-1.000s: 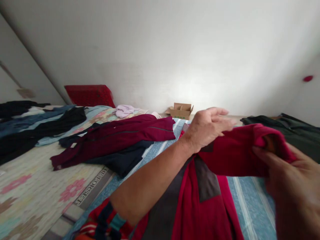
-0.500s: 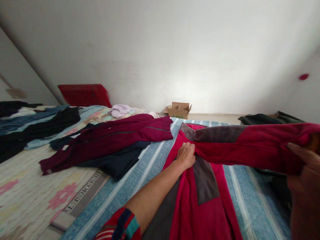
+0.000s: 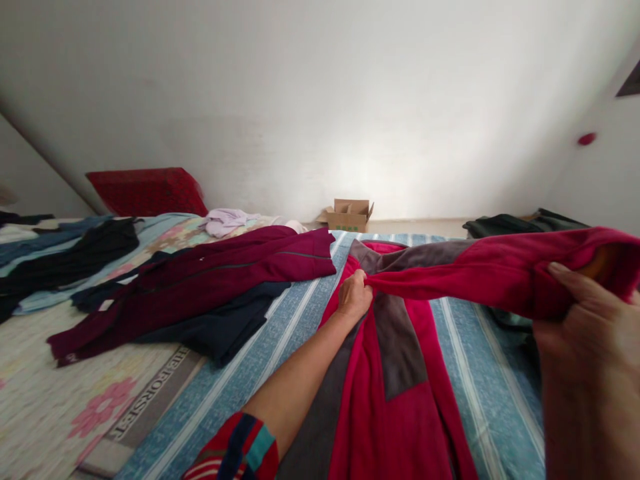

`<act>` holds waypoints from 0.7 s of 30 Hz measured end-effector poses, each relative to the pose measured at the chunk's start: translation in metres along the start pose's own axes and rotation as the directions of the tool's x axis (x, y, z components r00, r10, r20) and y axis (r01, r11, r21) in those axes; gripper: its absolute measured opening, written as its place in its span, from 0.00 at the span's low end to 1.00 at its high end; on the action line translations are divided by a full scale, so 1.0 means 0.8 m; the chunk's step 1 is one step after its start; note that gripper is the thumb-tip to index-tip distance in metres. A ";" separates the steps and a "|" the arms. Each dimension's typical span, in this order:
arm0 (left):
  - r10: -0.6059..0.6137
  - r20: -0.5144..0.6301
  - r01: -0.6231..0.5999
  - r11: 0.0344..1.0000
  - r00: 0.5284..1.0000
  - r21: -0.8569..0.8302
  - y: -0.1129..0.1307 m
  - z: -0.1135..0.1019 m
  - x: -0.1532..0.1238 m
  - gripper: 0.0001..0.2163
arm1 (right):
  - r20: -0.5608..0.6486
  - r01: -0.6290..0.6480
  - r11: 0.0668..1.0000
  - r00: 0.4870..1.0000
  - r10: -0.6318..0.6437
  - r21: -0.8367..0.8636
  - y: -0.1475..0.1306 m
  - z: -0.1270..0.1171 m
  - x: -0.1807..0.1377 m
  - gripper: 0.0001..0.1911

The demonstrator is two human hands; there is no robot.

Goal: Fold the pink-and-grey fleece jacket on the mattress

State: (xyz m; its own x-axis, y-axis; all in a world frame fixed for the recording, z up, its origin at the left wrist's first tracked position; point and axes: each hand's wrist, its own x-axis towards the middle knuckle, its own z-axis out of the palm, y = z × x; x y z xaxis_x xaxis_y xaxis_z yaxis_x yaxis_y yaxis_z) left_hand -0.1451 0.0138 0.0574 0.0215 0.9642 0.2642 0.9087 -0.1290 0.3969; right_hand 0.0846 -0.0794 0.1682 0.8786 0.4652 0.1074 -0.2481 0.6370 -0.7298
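A red and grey fleece jacket (image 3: 405, 427) lies on the blue striped bedspread (image 3: 280, 333), its collar toward the wall. My left hand (image 3: 355, 294) pinches the red cloth where the sleeve joins the body, fingers closed. At the right, my right hand (image 3: 595, 313) grips the cuff end of the red sleeve (image 3: 515, 270) and holds it stretched out above the bed. My thumb lies on top of the cuff, and a yellowish-brown patch shows inside its opening. The jacket's lower part runs out of view at the bottom.
Left of the jacket lie a maroon zip jacket (image 3: 240, 267) and a dark navy garment (image 3: 220, 333). Farther left are black clothes (image 3: 75, 257) and a red box-shaped thing (image 3: 147, 192). A cardboard box (image 3: 349, 215) stands by the wall; dark green cloth (image 3: 520, 225) lies at the right.
The view has turned slightly right. My right hand has come further into view with the cuff raised and its opening showing. My left hand still pinches the cloth near the shoulder.
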 end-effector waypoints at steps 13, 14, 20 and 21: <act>0.076 -0.047 -0.078 0.995 0.996 -0.054 -0.005 0.009 -0.018 0.07 | 0.001 -0.024 0.999 1.000 0.024 -0.036 -0.012 0.004 -0.014 0.18; 0.091 -0.045 -0.094 0.994 0.995 -0.054 -0.006 0.009 -0.020 0.08 | -0.019 -0.026 0.997 1.000 0.025 -0.067 -0.013 0.004 -0.014 0.18; 0.156 -0.022 -0.157 0.986 0.987 -0.061 -0.007 0.008 -0.028 0.11 | -0.070 -0.006 0.974 0.998 -0.010 -0.225 -0.020 0.003 -0.015 0.15; 0.153 -0.026 -0.155 0.985 0.988 -0.077 -0.008 0.008 -0.028 0.12 | -0.071 -0.010 0.968 0.997 -0.009 -0.251 -0.020 0.001 -0.014 0.15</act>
State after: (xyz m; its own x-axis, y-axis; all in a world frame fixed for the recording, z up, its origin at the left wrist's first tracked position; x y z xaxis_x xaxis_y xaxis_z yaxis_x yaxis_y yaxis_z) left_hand -0.1485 -0.0054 0.0433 0.1495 0.9266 0.3450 0.8597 -0.2941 0.4175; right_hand 0.0781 -0.0945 0.1791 0.9075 0.4149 0.0655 -0.1461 0.4578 -0.8770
